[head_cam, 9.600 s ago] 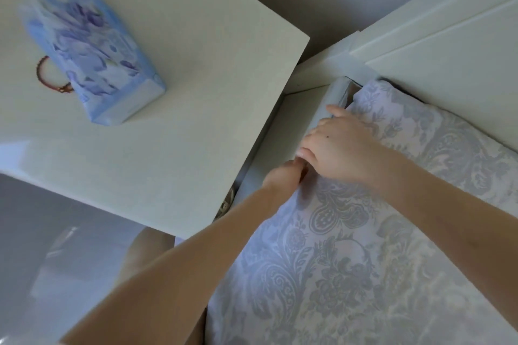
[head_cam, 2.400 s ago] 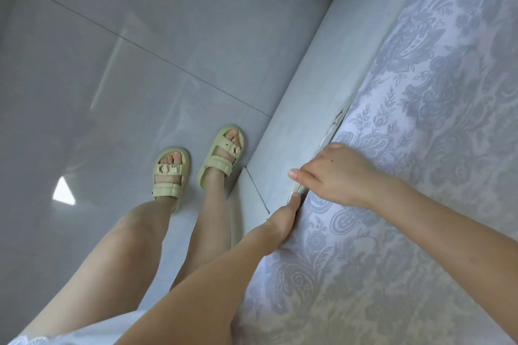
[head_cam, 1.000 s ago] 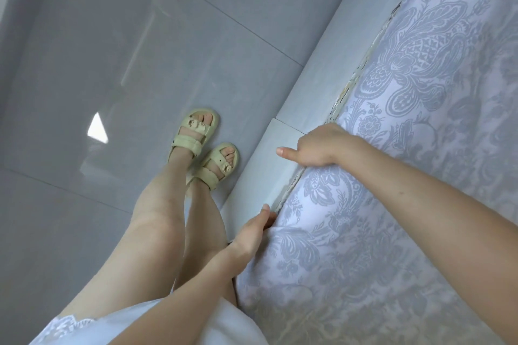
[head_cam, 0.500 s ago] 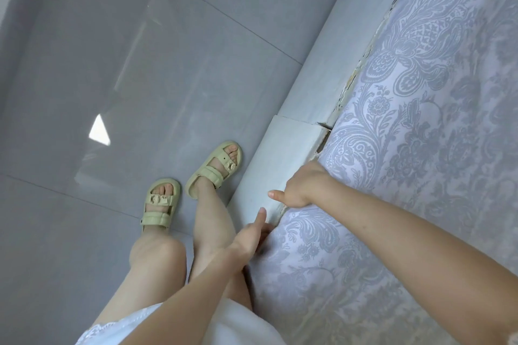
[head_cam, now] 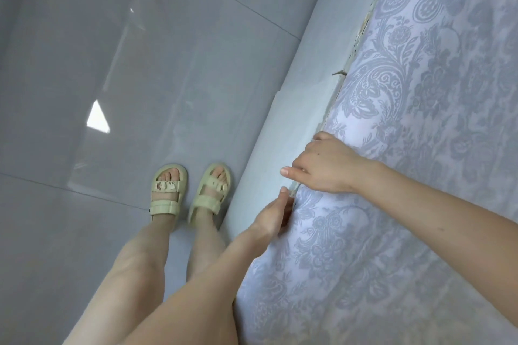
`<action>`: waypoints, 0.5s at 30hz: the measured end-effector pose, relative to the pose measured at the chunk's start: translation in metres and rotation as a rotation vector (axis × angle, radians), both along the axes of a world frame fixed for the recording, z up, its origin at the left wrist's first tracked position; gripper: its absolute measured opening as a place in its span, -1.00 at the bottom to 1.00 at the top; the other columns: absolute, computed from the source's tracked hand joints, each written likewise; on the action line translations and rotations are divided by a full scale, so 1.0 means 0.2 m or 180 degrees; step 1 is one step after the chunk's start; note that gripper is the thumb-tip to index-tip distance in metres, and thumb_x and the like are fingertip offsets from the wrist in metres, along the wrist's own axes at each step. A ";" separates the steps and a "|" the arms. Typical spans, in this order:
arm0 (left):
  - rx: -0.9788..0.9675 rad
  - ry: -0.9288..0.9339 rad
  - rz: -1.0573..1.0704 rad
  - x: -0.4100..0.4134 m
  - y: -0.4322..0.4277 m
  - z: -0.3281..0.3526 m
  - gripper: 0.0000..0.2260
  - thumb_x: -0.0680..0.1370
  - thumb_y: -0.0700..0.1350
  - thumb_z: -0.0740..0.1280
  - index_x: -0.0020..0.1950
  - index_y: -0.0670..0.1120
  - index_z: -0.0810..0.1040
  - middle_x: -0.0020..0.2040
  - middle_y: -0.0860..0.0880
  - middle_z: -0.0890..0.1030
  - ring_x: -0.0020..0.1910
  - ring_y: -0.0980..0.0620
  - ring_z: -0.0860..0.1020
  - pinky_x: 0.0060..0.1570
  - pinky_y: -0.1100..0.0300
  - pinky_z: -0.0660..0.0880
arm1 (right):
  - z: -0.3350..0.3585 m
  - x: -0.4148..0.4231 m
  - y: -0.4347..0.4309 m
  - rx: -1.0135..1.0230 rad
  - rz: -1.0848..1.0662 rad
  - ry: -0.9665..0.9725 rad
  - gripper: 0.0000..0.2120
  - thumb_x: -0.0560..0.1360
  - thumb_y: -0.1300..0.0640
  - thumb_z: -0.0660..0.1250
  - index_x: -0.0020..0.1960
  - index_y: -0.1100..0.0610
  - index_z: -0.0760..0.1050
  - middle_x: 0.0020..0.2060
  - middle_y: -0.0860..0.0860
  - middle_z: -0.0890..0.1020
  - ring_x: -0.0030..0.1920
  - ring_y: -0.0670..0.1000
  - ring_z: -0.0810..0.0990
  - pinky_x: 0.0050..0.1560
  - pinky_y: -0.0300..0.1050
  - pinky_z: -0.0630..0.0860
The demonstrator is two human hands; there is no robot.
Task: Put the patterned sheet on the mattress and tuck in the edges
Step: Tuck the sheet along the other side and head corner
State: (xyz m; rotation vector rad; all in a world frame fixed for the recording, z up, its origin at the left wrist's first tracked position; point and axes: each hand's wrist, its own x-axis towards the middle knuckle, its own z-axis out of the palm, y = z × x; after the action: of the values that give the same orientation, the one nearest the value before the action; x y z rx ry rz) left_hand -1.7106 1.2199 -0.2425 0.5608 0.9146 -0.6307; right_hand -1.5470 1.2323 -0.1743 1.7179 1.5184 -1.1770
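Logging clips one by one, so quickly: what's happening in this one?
A person in sandals stands beside the bed frame, tucking the patterned sheet along its side. The left hand pushes down into the gap between sheet and frame, fingers out of sight. The right hand curls over the sheet's edge just beyond it, thumb sticking out.
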 end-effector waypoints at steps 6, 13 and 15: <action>-0.0458 -0.0137 -0.0035 -0.05 -0.15 0.00 -0.45 0.54 0.37 -0.14 0.30 0.21 0.46 0.15 0.15 0.61 0.15 0.19 0.55 0.18 0.22 0.44 | -0.04 -0.15 -0.03 -0.1022 0.0034 -0.0046 -0.31 0.59 -0.25 -0.24 0.17 0.09 0.56 0.21 0.11 0.57 0.28 0.08 0.45 0.35 0.00 0.17; 0.0466 0.0287 0.0228 -0.34 -0.21 -0.03 -0.43 0.61 0.23 -0.11 -0.08 0.06 0.66 -0.05 0.03 0.69 0.04 0.05 0.61 0.27 0.03 0.41 | -0.22 -0.24 -0.01 -0.1876 0.0157 -0.0599 -0.21 0.49 -0.42 -0.27 0.36 0.00 0.43 0.40 0.05 0.40 0.40 0.09 0.35 0.28 -0.07 0.26; 0.0340 0.0312 0.0354 -0.44 -0.26 -0.02 -0.46 0.61 0.22 -0.07 -0.06 0.05 0.67 -0.04 0.02 0.70 0.04 0.05 0.62 0.28 0.00 0.41 | -0.24 -0.25 0.00 -0.1989 0.0263 -0.0665 -0.24 0.49 -0.42 -0.25 0.33 -0.05 0.45 0.41 0.02 0.39 0.42 0.07 0.32 0.35 -0.04 0.20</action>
State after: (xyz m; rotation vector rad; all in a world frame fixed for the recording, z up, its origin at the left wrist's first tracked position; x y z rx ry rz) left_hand -1.7977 1.1676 -0.2458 0.5740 1.0692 -0.5145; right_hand -1.5964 1.2314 -0.2220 1.2905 0.9474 -1.2180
